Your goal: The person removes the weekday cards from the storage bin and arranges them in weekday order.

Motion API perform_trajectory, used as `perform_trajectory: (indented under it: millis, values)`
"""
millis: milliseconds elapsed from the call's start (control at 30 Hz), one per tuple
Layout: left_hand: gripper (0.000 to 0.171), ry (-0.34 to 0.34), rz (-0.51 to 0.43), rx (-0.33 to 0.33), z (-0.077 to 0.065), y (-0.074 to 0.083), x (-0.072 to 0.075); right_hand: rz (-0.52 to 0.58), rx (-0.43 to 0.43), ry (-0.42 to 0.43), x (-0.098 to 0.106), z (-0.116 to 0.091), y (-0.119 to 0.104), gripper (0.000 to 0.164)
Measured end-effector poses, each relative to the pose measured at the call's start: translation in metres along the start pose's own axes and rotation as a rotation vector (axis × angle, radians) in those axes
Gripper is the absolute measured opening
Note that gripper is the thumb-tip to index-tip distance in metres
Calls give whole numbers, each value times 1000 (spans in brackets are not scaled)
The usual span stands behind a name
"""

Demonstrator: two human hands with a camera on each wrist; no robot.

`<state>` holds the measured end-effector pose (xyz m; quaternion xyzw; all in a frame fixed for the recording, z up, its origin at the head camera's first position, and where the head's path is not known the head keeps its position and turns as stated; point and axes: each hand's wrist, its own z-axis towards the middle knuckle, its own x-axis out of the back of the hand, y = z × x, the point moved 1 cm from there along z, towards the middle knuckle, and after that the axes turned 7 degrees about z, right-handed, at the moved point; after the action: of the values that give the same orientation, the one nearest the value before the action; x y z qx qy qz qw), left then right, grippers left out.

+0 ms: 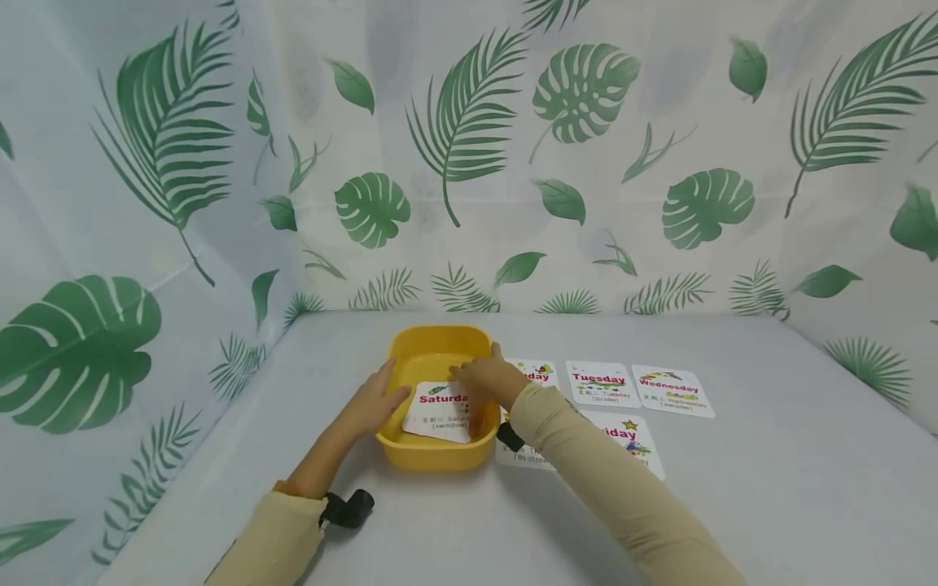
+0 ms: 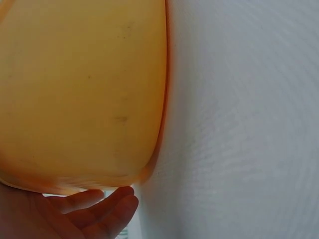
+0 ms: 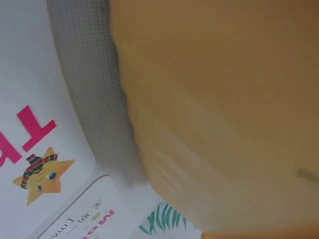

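A yellow plastic basin (image 1: 437,457) stands before me, with a white Saturday card (image 1: 438,413) lying inside. At the left rim my left hand (image 1: 370,400) holds the basin, its thumb over the edge; in the left wrist view the fingers (image 2: 107,214) lie along the outside wall. My right hand (image 1: 497,379) holds the right rim, with digits reaching inside above the card. The right wrist view shows the basin wall (image 3: 214,124) but no hand. Part of the Saturday card is covered by the right hand's side or in shade.
Right of the basin lie more weekday cards: a Monday card (image 1: 542,370), a Tuesday card (image 1: 602,385), a Wednesday card (image 1: 672,391), a Thursday card (image 1: 523,457) and a Friday card (image 1: 630,435). My right forearm crosses over some. A leaf-patterned curtain (image 1: 498,163) hangs behind the table (image 1: 777,456).
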<state>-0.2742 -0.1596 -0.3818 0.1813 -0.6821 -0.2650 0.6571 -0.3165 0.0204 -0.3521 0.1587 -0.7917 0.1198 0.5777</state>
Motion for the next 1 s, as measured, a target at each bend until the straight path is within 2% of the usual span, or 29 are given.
perform_trajectory:
  millis: [67, 200, 333, 433, 567, 667, 767, 900, 1000]
  values:
    - [64, -6, 0, -2, -1, 0, 0, 70, -32, -21, 1, 0, -1, 108]
    - [64, -6, 8, -5, -2, -2, 1, 141, -43, -67, 1, 0, -6, 110]
    - [64, -3, 6, -10, -1, -3, 1, 84, -9, -63, 2, -2, -9, 106]
    - [64, 3, 3, -19, 0, -2, 1, -2, 35, -38, 4, -2, -9, 106]
    - [64, 3, 1, -23, 0, -1, 0, 70, 24, -11, 2, -3, -6, 111]
    - [65, 0, 1, -33, 1, 0, 0, 219, 41, 42, -1, -4, -1, 115]
    - [64, 1, -3, -44, 1, 0, 1, 315, 118, 130, -2, -4, 2, 114]
    - [64, 3, -14, -47, 2, -1, 2, 432, 163, 247, -4, -3, 7, 106]
    - [64, 4, -20, -57, 2, -1, 1, 483, 162, 287, -6, -2, 10, 100]
